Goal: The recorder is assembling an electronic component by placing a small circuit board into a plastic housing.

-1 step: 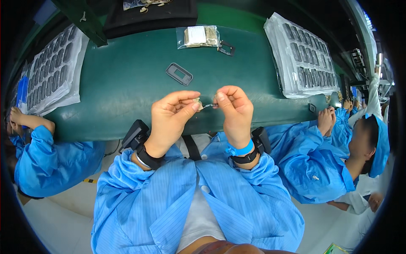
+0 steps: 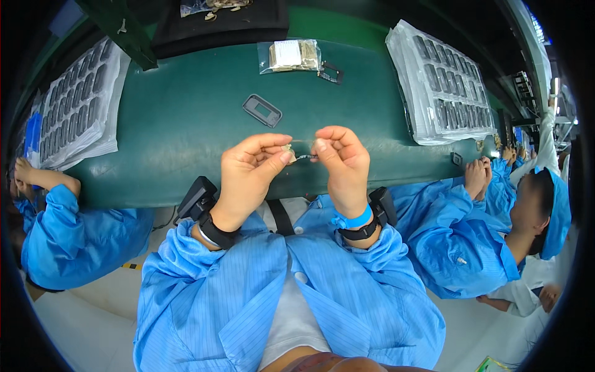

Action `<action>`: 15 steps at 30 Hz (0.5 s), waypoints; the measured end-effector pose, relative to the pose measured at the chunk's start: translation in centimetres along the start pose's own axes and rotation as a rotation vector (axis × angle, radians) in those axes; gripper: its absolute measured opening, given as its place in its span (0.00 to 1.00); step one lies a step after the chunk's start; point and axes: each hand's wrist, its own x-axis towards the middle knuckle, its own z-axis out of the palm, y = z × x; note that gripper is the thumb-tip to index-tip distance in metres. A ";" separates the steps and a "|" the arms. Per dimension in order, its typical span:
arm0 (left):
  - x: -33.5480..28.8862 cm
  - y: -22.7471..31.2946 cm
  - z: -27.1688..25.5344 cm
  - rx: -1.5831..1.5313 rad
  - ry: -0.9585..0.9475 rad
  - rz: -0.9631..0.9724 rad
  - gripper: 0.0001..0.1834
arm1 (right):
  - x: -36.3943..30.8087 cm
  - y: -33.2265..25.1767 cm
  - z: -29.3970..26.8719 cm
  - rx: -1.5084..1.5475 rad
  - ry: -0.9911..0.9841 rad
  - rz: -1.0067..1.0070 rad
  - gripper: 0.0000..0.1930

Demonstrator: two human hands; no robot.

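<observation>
My left hand is closed, pinching a small pale yellowish piece between thumb and fingertips. A thin dark strip with light marks spans the gap from that piece to my right hand. The right thumb and forefinger pinch the strip's other end, which their tips mostly hide. Both hands are raised over the near part of the green table. Beyond them lies a dark grey casing with a rectangular window, touched by neither hand.
A clear bag of tan pieces lies farther back beside a thin black frame. Wrapped trays of black parts stand left and right. Co-workers in blue sit left and right, hands at the table edge.
My right hand has shifted very slightly left, and the strip between the hands looks a little shorter. Both pinches hold.
</observation>
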 end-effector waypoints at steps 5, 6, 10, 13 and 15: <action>0.7 0.8 0.0 0.018 0.014 -0.014 0.10 | 0.2 -0.5 -1.0 -0.027 -0.094 0.088 0.07; 0.9 0.9 -0.1 0.052 -0.001 -0.039 0.10 | 0.4 -0.5 -1.2 -0.013 -0.098 0.102 0.07; 1.6 1.0 0.1 0.091 -0.035 -0.083 0.09 | 0.7 -0.9 -1.8 -0.042 -0.111 0.079 0.05; 2.1 1.5 0.4 0.069 -0.075 -0.134 0.07 | 1.0 -1.0 -2.3 -0.053 -0.125 0.056 0.03; 2.5 1.9 0.7 0.077 -0.094 -0.164 0.07 | 1.1 -1.3 -2.5 -0.054 -0.107 0.042 0.03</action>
